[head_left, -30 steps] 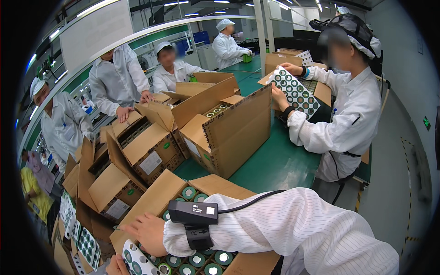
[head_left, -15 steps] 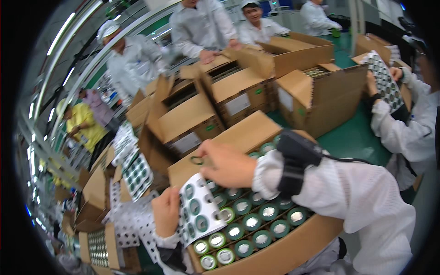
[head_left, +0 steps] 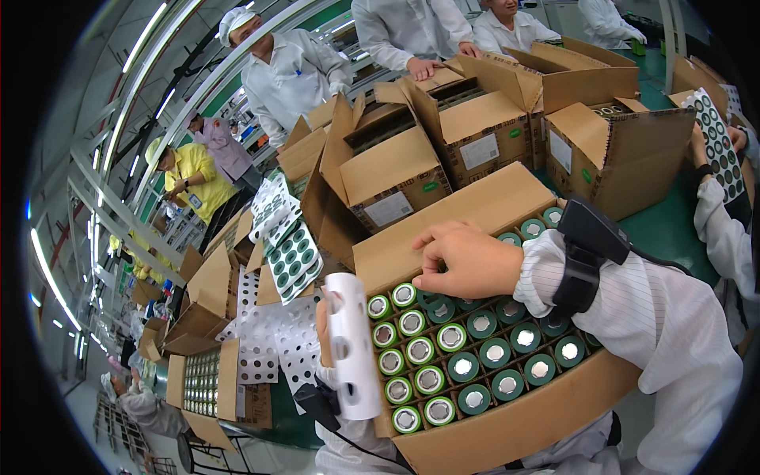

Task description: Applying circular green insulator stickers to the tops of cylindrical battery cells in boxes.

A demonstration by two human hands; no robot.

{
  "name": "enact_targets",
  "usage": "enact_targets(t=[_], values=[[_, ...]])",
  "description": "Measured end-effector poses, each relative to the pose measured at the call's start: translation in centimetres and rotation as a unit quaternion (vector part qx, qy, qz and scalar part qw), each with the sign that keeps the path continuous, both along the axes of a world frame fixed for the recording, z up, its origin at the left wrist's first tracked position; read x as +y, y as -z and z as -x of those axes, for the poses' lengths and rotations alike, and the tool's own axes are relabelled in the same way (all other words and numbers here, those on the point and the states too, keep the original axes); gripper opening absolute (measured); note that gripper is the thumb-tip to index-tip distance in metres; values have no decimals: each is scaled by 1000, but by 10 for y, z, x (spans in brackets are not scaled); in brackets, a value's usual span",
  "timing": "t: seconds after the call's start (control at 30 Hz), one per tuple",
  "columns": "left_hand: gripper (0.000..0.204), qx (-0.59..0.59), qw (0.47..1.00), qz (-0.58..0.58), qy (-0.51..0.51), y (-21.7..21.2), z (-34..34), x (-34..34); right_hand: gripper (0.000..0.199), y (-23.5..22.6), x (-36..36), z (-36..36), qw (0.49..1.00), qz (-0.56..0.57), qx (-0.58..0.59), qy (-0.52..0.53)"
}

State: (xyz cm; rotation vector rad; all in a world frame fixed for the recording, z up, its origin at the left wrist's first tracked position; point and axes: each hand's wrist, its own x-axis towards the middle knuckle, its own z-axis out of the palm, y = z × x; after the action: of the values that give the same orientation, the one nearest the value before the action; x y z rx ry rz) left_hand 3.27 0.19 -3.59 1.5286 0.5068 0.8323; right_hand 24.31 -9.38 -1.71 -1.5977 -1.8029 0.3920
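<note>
A cardboard box (head_left: 514,423) of upright cylindrical battery cells lies open before me, with dividers between the cells. Cells at the left show bright green rims, such as this battery cell (head_left: 398,389); farther right, dark green rings (head_left: 495,352) cover the cell tops. Over the far rows is my right hand (head_left: 467,257), fingers bent and closed, tips low by a cell with a dark green patch; what they pinch is hidden. My left hand (head_left: 323,328) grips a curled white sticker sheet (head_left: 352,348) with punched holes at the box's left edge, its fingers mostly behind the sheet.
Several open cardboard boxes (head_left: 396,178) stand beyond mine. Sheets of green ring stickers (head_left: 293,257) and punched white sheets (head_left: 297,340) lie left. Another box of cells (head_left: 202,384) sits farther left. A co-worker's hand (head_left: 701,146) holds a sticker sheet (head_left: 720,146) at right; other people stand behind.
My right hand, which held a green ring above the sticker sheet, has come down over the cells. The sheet in my left hand has swung leftward and curled, uncovering the left cells. The view has shifted.
</note>
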Motion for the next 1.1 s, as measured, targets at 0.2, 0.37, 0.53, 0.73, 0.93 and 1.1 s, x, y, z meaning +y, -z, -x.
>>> enact_targets(t=[0.2, 0.37, 0.53, 0.73, 0.93, 1.1], values=[[54, 24, 998, -40, 47, 0, -1, 5, 28, 2, -6, 8, 996, -63, 21, -54], [54, 34, 996, -55, 62, 0, -2, 5, 35, 3, -6, 5, 993, 31, 0, -111], [54, 37, 995, -64, 68, -2, -1, 6, 37, -3, -7, 3, 983, 71, -41, -164], [55, 40, 994, -70, 74, -2, -3, 7, 32, -2, -4, -6, 973, 102, -36, -203], [56, 41, 994, -73, 76, -4, -3, 7, 21, -8, -4, -10, 959, 153, -28, -236], [56, 40, 994, -73, 77, -3, -5, 9, 18, -7, -4, -12, 956, 166, -48, -237]])
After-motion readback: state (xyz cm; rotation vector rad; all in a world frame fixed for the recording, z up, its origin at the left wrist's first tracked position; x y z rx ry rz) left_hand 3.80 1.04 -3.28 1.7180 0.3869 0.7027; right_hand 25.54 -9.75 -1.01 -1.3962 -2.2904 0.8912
